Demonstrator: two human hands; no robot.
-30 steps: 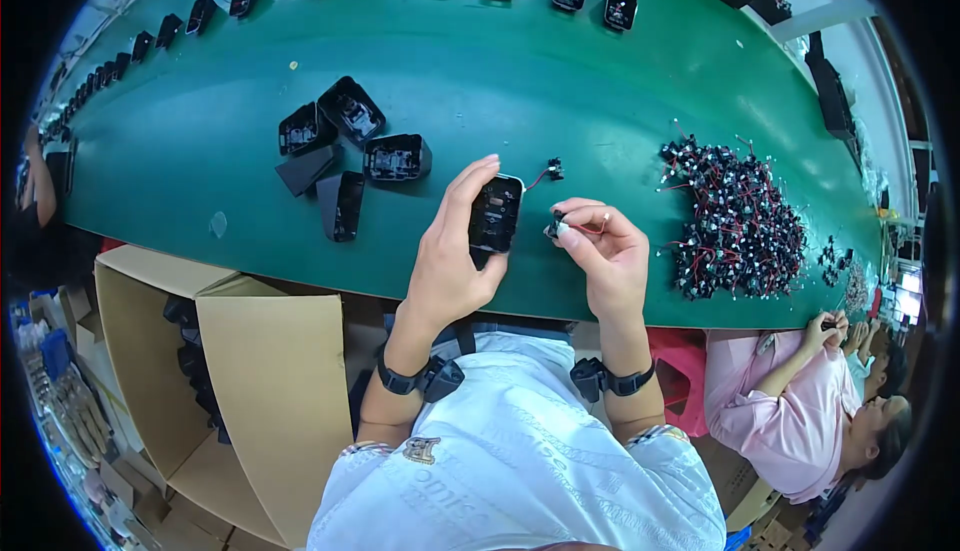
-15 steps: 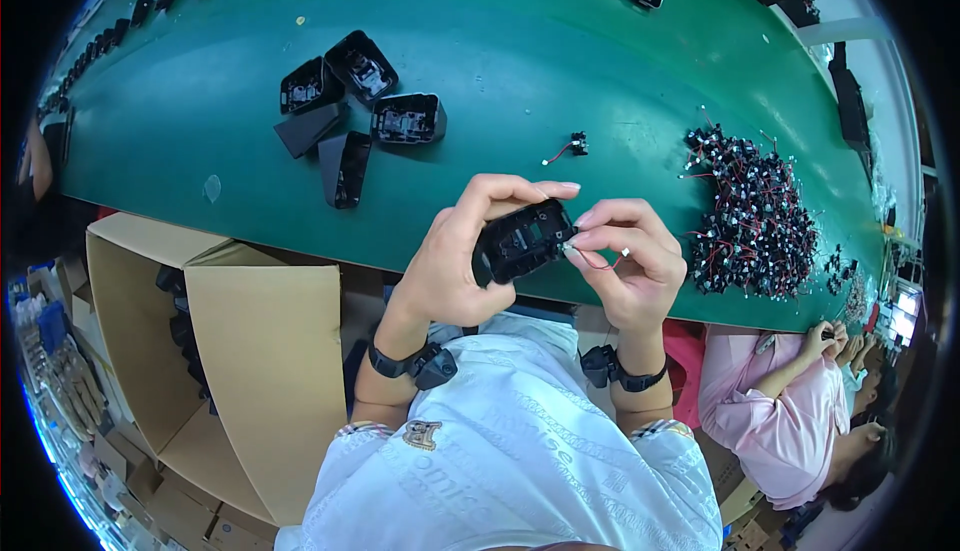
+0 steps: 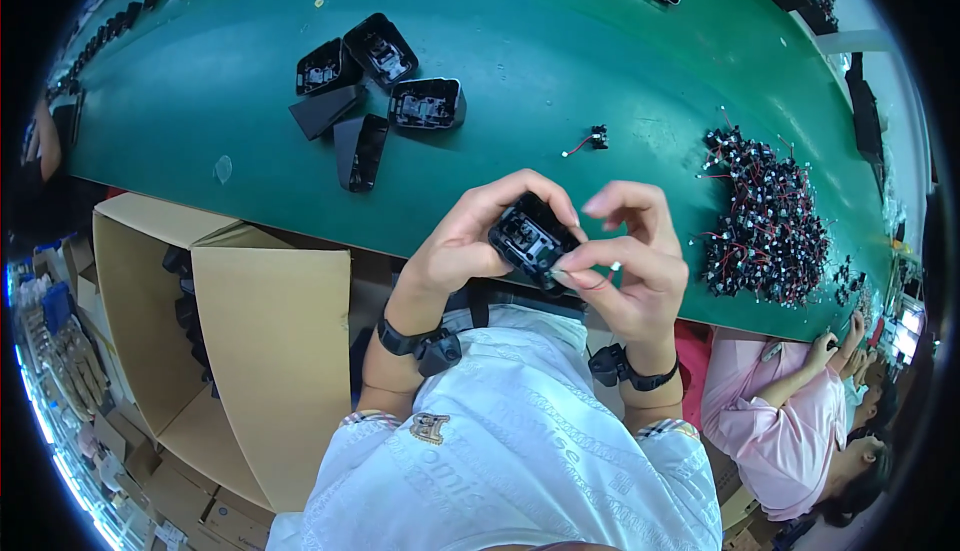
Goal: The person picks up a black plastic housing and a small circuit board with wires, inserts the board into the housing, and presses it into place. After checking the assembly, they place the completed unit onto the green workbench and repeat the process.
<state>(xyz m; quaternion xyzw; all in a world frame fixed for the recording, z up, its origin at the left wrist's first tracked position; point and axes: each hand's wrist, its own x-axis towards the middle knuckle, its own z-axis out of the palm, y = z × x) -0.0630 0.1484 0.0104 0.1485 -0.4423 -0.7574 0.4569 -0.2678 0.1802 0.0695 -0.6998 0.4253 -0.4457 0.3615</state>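
My left hand [image 3: 462, 241] grips a black plastic housing [image 3: 532, 235] by its sides, its open face turned up toward me and showing ribs and posts inside. At the housing's near right corner, my right hand [image 3: 645, 269] pinches a small wired part between thumb and index finger; its other fingers are raised. A white connector [image 3: 615, 267] shows between the right fingers, while the part's body is mostly hidden. Beyond the hands, a loose small black part with red wires [image 3: 599, 137] lies on the green table [image 3: 500, 166].
Several black housings [image 3: 427, 104] sit in a cluster at the far left. A large pile of small wired parts [image 3: 765, 221] lies to the right. An open cardboard box [image 3: 270, 351] stands at the table's near left edge. A person in pink [image 3: 770, 411] sits at the right.
The housing has been tilted so that its inside shows more. My right index finger and thumb have shifted onto its near corner, and the red wires are now largely out of sight.
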